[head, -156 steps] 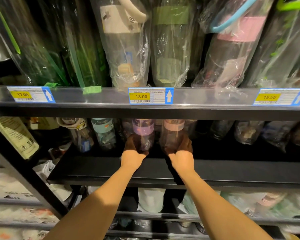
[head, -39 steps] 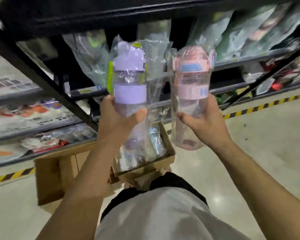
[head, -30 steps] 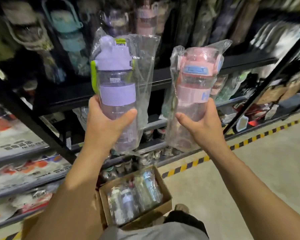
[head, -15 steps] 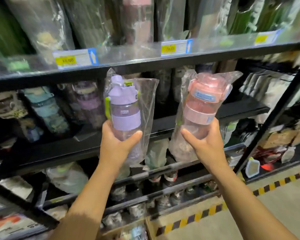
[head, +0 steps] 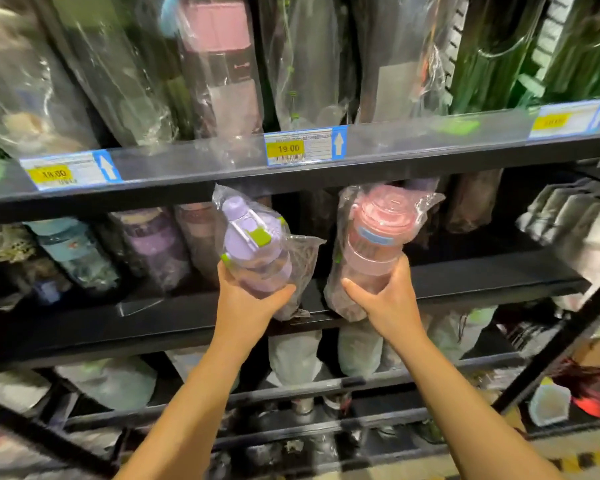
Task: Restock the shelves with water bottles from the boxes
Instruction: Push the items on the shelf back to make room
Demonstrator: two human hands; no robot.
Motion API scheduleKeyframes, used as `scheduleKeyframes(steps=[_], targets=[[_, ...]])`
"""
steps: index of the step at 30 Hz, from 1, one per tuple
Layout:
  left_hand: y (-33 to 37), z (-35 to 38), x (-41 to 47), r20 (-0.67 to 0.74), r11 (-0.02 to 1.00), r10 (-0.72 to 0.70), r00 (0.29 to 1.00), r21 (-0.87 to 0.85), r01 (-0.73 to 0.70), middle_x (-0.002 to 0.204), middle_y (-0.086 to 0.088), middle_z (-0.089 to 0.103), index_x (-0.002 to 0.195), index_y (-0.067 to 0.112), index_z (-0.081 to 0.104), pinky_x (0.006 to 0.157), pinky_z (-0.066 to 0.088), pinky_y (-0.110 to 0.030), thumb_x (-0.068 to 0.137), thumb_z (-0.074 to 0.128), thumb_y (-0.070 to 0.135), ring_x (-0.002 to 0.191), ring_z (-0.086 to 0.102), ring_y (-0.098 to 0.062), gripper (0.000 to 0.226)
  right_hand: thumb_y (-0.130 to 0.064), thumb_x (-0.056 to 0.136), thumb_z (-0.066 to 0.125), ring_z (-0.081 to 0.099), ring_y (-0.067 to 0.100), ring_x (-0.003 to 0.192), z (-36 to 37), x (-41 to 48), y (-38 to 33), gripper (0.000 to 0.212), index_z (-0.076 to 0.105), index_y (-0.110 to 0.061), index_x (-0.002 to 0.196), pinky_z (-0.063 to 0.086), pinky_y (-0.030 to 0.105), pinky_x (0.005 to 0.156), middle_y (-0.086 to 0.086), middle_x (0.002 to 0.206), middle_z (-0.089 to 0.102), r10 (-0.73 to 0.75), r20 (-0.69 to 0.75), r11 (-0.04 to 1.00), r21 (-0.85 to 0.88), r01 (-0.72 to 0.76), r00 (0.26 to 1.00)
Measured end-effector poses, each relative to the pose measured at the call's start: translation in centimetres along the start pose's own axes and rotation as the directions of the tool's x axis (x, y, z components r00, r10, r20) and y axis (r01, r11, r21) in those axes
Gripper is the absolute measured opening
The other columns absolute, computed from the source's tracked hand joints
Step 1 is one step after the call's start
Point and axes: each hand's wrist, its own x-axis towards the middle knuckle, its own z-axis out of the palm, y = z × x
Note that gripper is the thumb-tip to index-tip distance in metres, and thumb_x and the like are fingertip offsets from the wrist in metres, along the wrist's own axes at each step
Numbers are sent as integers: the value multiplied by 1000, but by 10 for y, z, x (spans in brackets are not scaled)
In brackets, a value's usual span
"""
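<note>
Black rack (head: 84,206), every level stocked with bagged bottles. Middle shelf (head: 482,275) — two bottles are held at its front edge, both tilted, tops just under the level above. Purple bottle (head: 257,251), in a clear bag, is gripped low by the left hand (head: 250,303); pink bottle (head: 371,244), also bagged, by the right hand (head: 385,299). Hands apart, side by side. Price tag (head: 303,147) above — 19.00.

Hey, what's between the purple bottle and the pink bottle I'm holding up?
In the head view, only loose clear wrap from the purple bottle and pink bottle, with dark shelf behind.
</note>
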Motion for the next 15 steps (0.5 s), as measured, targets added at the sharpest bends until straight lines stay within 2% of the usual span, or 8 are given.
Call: scheduleKeyframes(steps=[2,4,8,11,13,15], targets=[[-8,5,5,-11,1000,4,1000,23,-4,120,22,64,131,35,42,80,47,-4,64,95,18,105,63,10,88,-28,78,89,50,-4,121,4,5,7,78,39,-28,138,39,0,90,-3,133,48,1,32,1000,-16,-1,999],[-16,9,10,-24,998,5,1000,56,-4,114,29,64,123,43,40,80,47,-3,67,96,11,104,62,14,85,-30,78,88,46,-14,120,7,10,13,81,40,-27,143,37,-2,90,-7,134,45,3,47,1000,-27,-2,999],[-24,18,22,-23,990,-33,999,136,36,125,23,52,128,35,37,83,46,-3,68,96,25,109,54,19,86,-28,78,87,40,-23,118,13,26,18,88,37,-22,150,34,-4,90,-11,132,41,-20,72,998,-63,24,997],[-32,23,35,-43,979,-86,995,181,92,121,20,52,122,29,38,87,47,-16,69,94,35,109,55,8,78,-27,79,87,44,-19,110,19,39,18,76,41,-20,140,39,4,92,-7,127,40,-3,70,995,-103,10,998],[-35,27,44,-66,967,-139,988,206,150,113,15,54,118,23,40,82,47,-21,69,94,39,100,56,5,74,-28,80,87,45,-7,95,23,45,17,63,44,-18,124,44,17,89,-2,120,41,14,59,989,-151,-5,998],[-35,30,51,-81,952,-193,978,224,206,107,13,54,115,20,41,74,46,-20,69,93,44,93,55,4,74,-30,80,87,44,-1,96,26,50,16,58,42,-19,116,42,21,87,0,116,41,50,61,985,-168,-39,997]])
